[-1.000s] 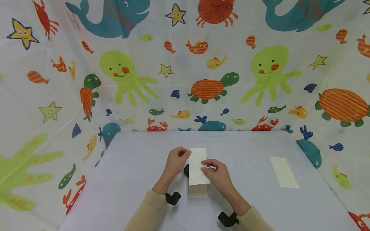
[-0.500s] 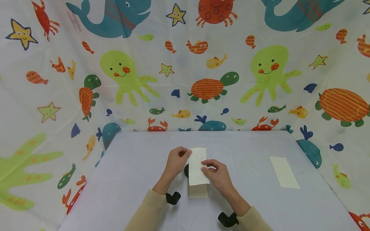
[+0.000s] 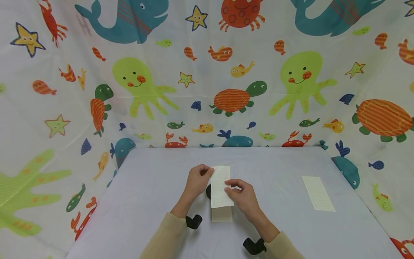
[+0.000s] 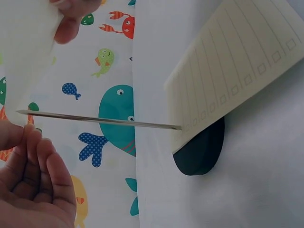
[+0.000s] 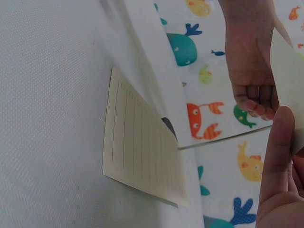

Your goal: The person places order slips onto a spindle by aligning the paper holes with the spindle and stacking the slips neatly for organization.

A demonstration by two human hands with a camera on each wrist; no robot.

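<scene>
- Sleeves [image 3: 165, 233] and black wrist cameras [image 3: 194, 222] sit nearest me; the cameras ride at the wrists, I take it, so that I can see the fingers' work up close.
- Right hand [image 3: 242, 194]: thumb and fingers pinch the held sheet [image 3: 220, 192] along its right edge, probably to steer it.
- Left hand [image 3: 197, 180]: a pinch too, at the sheet's upper left corner. With two grips set apart like this, I judge the paper is less likely to flop or twist.
- That sheet is up off the table, between the hands, its lower end overhanging the lower sheet in my head view.
- Spike [image 4: 99, 119]: upright, its tip right by the held sheet and the left fingertips. I cannot tell whether it touches paper. The fingers seem to be at the margins to leave the middle free, and a slip there could prick.
- Lower sheet [image 4: 232, 66]: seemingly run through by the spike close to one end, which would pin it over the base [image 4: 202, 149]. That black base, I guess, is the weight that holds the spike erect.
- Loose sheet [image 3: 318, 193]: flat on the table [image 3: 145, 187] to the right, well apart, out of the hands' way.
- Curtain [image 3: 207, 79]: sea-creature print, backing everything.
</scene>
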